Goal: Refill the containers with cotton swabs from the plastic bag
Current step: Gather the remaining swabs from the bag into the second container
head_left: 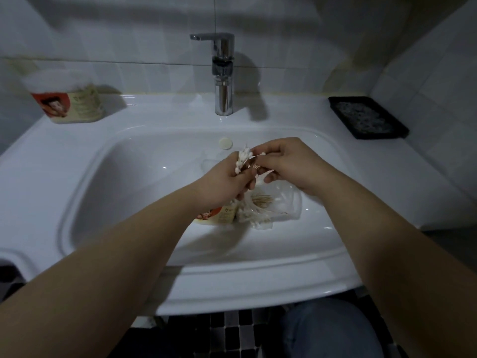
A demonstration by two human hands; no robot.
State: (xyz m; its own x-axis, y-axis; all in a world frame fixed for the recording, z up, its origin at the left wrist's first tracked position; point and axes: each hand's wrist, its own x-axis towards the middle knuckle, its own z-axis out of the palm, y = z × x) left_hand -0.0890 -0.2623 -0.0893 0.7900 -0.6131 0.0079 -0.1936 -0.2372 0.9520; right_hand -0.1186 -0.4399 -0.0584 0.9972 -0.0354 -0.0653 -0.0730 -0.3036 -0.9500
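Over the sink basin, my left hand grips a bunch of cotton swabs whose white tips stick up above my fingers. My right hand pinches a few swabs at the top of that bunch. Below my hands, a clear plastic bag with more swabs lies in the basin. Beside the bag lies a container with a red-and-cream label, partly hidden by my left wrist. A second labelled container, holding swabs, stands on the sink's back left ledge.
The white sink fills the view, with a chrome tap at the back centre. A small round white cap lies in the basin near the tap. A black soap tray sits on the back right ledge.
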